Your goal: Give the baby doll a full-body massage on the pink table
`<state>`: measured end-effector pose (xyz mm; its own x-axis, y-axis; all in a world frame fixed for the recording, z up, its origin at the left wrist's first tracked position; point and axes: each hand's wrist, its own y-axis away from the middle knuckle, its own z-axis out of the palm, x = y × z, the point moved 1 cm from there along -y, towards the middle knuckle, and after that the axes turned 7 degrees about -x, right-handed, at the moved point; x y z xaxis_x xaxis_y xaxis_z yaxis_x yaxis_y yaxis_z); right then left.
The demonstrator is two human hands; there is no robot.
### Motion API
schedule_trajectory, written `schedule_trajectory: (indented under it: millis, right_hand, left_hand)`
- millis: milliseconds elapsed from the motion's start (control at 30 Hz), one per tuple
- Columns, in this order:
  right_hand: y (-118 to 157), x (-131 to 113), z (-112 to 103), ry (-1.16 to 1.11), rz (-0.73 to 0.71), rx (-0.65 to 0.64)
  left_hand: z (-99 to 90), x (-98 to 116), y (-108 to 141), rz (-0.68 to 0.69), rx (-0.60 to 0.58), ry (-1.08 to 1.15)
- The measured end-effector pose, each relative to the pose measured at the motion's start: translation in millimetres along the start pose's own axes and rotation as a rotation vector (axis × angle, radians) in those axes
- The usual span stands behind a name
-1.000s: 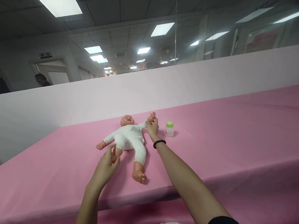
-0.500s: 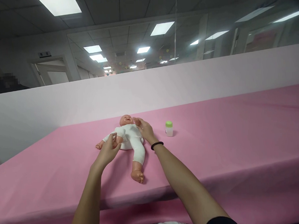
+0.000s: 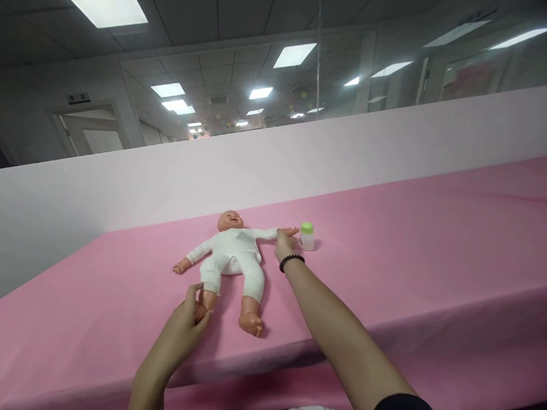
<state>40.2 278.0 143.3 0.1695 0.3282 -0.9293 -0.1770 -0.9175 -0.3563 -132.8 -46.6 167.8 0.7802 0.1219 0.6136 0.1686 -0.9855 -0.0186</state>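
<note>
A baby doll [image 3: 235, 248] in a white suit lies on its back, head toward the wall and feet toward me. My left hand [image 3: 190, 317] is closed round its lower leg and foot on the left side, the thumb and a finger on either side. At the doll's outstretched arm on the right, my right hand [image 3: 285, 243] grips the wrist, and the doll's small hand sticks out beyond my fingers. Close to that small hand stands a clear bottle with a green cap [image 3: 307, 237], upright; I cannot tell whether they touch.
A pink cloth [image 3: 398, 252] covers the table and hangs over its front edge. A low white wall [image 3: 270, 161] runs along the back, with a glass pane above it. Through the glass a door [image 3: 103, 139] and ceiling lights show.
The doll's bent leg on the left has come down straight toward me with my left hand. Its arm on the right has swung outward with my right hand, toward the bottle.
</note>
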Motion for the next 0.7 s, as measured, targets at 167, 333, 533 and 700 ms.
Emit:
schedule_trajectory:
  millis: [167,333,533,700]
  right_hand:
    - [4,-17,13,-0.085,-0.138,-0.061]
    - [21,-35,17,-0.04,-0.455,-0.353]
    - [30,-39,15,0.007,-0.575,-0.572]
    - [14,-33,15,-0.162,-0.339,-0.303]
  left_hand:
    - [-19.9,26,-33,0.103,0.18,-0.045]
    - [-26.2,29,-91,0.134,0.16,-0.141]
    - [-27.4,26,-98,0.112,0.138,-0.137]
    - [-29.0,32,-42,0.128,0.077,-0.085]
